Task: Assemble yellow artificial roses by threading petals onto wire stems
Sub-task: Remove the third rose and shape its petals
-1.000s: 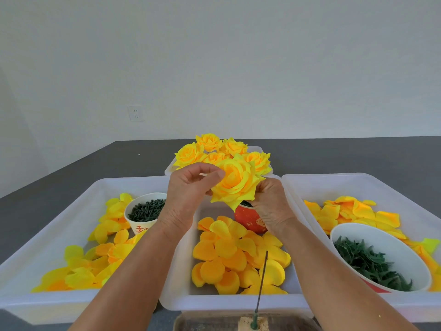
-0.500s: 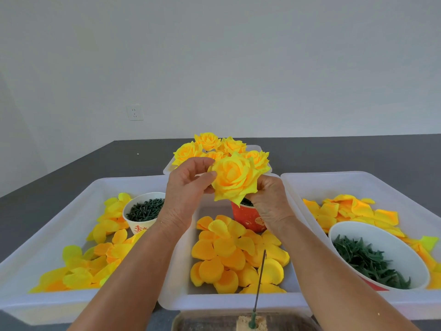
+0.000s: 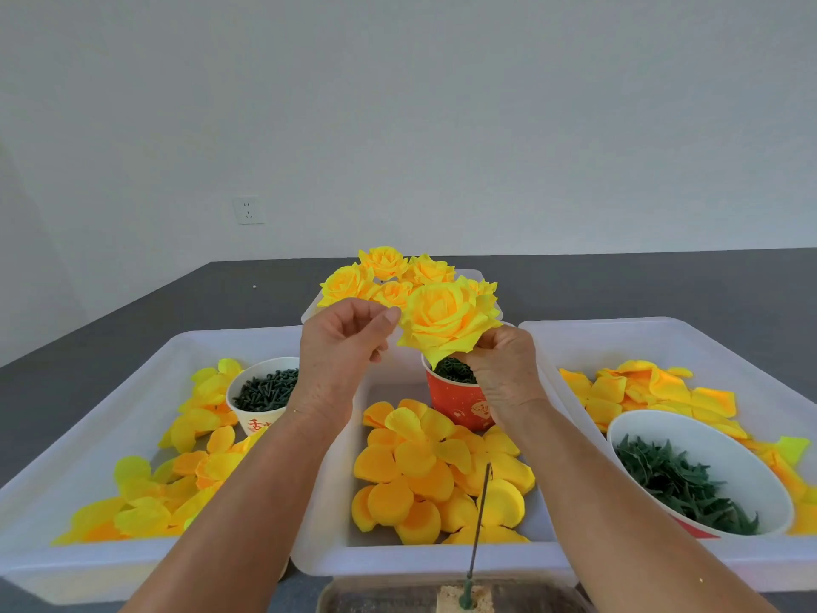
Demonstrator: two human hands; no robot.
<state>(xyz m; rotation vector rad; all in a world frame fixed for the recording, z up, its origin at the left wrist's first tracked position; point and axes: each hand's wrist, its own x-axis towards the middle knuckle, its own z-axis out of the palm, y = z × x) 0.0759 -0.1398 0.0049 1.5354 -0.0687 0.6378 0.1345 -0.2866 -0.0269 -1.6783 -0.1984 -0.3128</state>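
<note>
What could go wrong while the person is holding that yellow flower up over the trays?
The right hand holds the rose from underneath while the left hand pinches an outer petal edge; a hard tug might crease or pull a petal loose. The rose hangs right above the red cup, so a lowering wrist might tip it. The thin wire stands upright close to the forearms and could poke or get knocked.

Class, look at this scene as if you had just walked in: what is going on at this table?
A person is making yellow artificial roses. The right hand grips a full rose from beneath, above the red cup. The left hand is raised beside it, thumb and fingers curled together at the petals' edge. Finished roses stand behind. White trays hold loose petals, and a bare wire stem stands upright in front.
</note>
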